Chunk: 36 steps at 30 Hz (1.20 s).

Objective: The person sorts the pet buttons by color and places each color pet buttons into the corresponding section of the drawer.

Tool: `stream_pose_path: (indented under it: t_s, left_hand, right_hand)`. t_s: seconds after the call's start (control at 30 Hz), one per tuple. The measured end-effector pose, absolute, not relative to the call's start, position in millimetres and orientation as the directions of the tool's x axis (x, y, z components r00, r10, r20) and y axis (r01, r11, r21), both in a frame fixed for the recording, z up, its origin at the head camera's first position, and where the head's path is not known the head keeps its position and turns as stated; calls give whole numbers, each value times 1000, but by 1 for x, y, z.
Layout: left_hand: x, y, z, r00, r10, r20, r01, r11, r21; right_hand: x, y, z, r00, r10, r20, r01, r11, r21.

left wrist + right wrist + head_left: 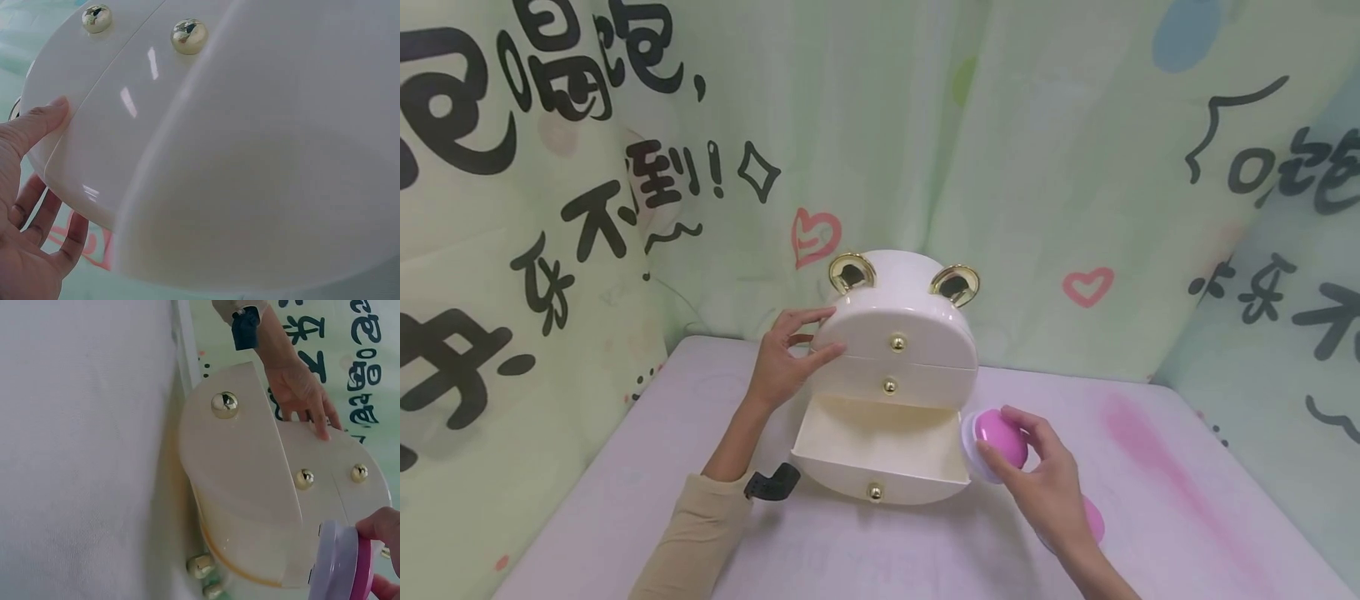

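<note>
A glossy white storage box (928, 385) with a rounded top, gold knobs and two gold-rimmed frog-like eyes stands mid-table. Its bottom drawer (917, 487) is pulled out, showing a cream interior. My left hand (781, 360) grips the box's left side, thumb on the front and other fingers around the edge, as the left wrist view also shows. Beside the drawer's right front corner, my right hand (1045, 475) pinches a round pink-and-lavender case (1002, 437) between thumb and fingers. In the right wrist view the case (337, 562) is edge-on, its lavender side toward the drawer.
A second pink round thing (1093, 518) lies on the table, partly hidden behind the right wrist. The pale table (1120, 467) bears a pink streak at right. Printed curtains (1037, 167) enclose the back and sides. A black strap piece (772, 483) sticks out from the left wrist.
</note>
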<state>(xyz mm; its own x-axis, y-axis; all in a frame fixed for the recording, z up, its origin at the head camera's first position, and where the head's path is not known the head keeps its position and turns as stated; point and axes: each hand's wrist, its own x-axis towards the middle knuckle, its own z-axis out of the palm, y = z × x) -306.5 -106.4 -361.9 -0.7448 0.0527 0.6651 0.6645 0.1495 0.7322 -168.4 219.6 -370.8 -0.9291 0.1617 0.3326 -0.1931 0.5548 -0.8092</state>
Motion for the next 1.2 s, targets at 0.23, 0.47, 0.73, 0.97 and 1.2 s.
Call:
stream_pose_path:
  t_s: [0.23,0.47,0.73,0.97,1.2]
  left_hand:
    - [-305,-109,-361,-745,51,665,664,150,732]
    - [-307,-109,-363,-741,52,669,669,149,729]
    - [-309,-107,-363,-735,53,676,675,152,722]
    - [-308,-106,-363,-747,57,663,663,146,734]
    - [-308,-107,-363,-738,47,673,672,146,726]
  right_hand:
    - [-168,208,-374,-874,110,472,-332,575,-748]
    - [-172,196,-377,-846,74,528,-399,570,-718]
    - [-177,184,-380,-833,38,552,-444,549,-708]
    - [-182,176,-387,-803,-7,596,-501,551,-667]
    - [-184,169,-391,-803,-51,594,-520,547,-656]
